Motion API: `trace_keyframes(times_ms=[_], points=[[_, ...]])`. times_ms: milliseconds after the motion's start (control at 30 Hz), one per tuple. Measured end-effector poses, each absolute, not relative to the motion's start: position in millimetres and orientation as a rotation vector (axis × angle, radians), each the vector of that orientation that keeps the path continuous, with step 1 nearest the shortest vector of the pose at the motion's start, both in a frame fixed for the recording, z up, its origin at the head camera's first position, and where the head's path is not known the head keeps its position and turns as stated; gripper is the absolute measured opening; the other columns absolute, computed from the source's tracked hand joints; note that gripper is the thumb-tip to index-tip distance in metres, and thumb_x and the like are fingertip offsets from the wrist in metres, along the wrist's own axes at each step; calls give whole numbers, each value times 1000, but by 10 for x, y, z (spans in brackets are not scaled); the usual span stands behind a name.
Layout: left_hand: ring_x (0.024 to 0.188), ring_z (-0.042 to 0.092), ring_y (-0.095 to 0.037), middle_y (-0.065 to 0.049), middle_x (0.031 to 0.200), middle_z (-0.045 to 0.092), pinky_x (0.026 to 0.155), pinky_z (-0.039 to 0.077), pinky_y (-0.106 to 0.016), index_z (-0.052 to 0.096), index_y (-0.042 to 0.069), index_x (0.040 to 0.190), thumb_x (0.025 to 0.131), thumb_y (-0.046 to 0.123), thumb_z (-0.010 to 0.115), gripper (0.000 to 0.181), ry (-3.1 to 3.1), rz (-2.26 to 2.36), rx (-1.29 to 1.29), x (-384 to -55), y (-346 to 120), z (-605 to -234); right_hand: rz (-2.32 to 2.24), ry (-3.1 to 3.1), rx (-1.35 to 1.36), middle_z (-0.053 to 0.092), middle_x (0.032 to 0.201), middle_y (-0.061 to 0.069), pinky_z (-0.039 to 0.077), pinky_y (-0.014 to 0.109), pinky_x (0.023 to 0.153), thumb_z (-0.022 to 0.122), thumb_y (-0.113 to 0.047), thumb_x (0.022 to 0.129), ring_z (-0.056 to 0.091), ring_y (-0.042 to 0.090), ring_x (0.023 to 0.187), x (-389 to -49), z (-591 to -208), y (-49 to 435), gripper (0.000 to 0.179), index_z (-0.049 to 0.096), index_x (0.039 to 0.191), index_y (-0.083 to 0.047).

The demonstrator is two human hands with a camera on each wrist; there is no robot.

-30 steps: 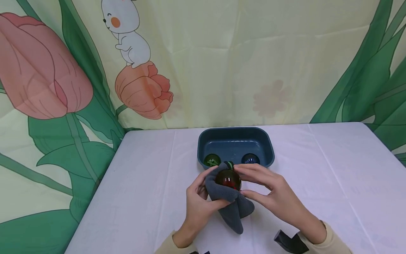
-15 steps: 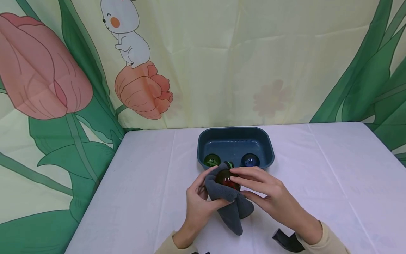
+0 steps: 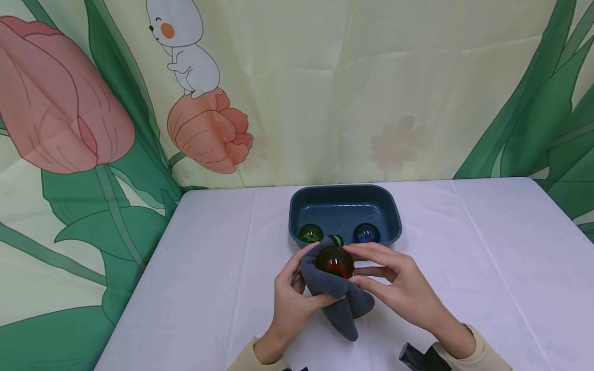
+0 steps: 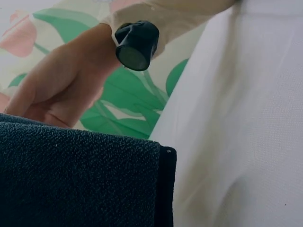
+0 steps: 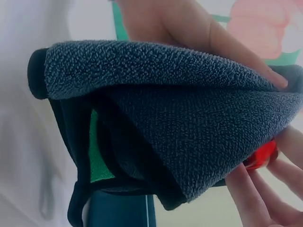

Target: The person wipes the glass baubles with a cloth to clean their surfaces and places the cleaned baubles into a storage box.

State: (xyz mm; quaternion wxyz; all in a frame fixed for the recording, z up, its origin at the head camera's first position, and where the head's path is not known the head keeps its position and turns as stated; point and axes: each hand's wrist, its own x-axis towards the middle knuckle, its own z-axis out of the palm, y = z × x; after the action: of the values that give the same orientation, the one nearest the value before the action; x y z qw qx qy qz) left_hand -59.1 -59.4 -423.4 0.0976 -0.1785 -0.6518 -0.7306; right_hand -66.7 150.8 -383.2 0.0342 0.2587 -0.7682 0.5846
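A dark grey cloth (image 3: 341,314) wraps the left and lower sides of a shiny dark red ball (image 3: 333,260). My left hand (image 3: 292,301) grips the cloth from the left, thumb across its front. On the right, my right hand (image 3: 401,283) holds the ball's edge between thumb and fingers. The right wrist view shows the folded cloth (image 5: 189,127) hiding most of the ball, with a bright red patch of the ball (image 5: 263,155) beside the fingers. Cloth (image 4: 80,177) fills the lower left of the left wrist view, where the ball is hidden.
Just behind the hands stands a dark blue basin (image 3: 343,193). A green ball (image 3: 310,234) lies at its near left and a blue ball (image 3: 366,234) at its near right. A white cloth covers the table (image 3: 209,268); a printed curtain (image 3: 315,103) hangs behind.
The right fingers moved left over the front of the red ball, then back to its right side. Cloth and ball shifted very slightly; the left hand keeps its grip.
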Motion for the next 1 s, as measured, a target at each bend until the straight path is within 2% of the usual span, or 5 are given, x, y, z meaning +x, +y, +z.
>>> trace_keyframes(times_ms=[233,300,467,567,1000], points=[[117,65,-23,-20,129,64,102,51,-33,54,3,137,74,-6,83,70,-1896,-2144,-581,-623,-603,-4248,1671,-2387,883,62,130,8,58,23,86,76,0,84,67,9,109,-681,-3815,1527,53,61,134,-11],[116,65,-23,-21,128,64,101,51,-33,54,2,137,74,-6,82,69,-1891,-2137,-584,-628,-606,-4247,1514,-2375,958,62,132,6,55,19,90,75,-11,88,64,9,114,-692,-3809,1537,50,61,135,-13],[115,66,-22,-19,128,65,101,51,-34,55,1,136,73,-4,83,69,-1899,-2186,-515,-625,-605,-4234,1004,-2179,1191,61,134,8,46,14,100,53,-34,102,57,16,122,-724,-3808,1539,41,64,132,-9],[115,66,-22,-18,129,65,101,52,-34,55,2,135,73,-3,84,69,-1897,-2218,-490,-619,-598,-4223,890,-2084,1246,62,133,10,46,16,101,45,-33,106,58,20,121,-742,-3821,1529,40,66,129,-7],[114,66,-22,-17,129,64,100,52,-33,55,3,136,75,2,85,69,-1922,-2200,-509,-611,-604,-4227,960,-2181,1189,62,131,10,45,14,100,46,-39,103,58,20,117,-704,-3841,1530,47,63,132,-7]])
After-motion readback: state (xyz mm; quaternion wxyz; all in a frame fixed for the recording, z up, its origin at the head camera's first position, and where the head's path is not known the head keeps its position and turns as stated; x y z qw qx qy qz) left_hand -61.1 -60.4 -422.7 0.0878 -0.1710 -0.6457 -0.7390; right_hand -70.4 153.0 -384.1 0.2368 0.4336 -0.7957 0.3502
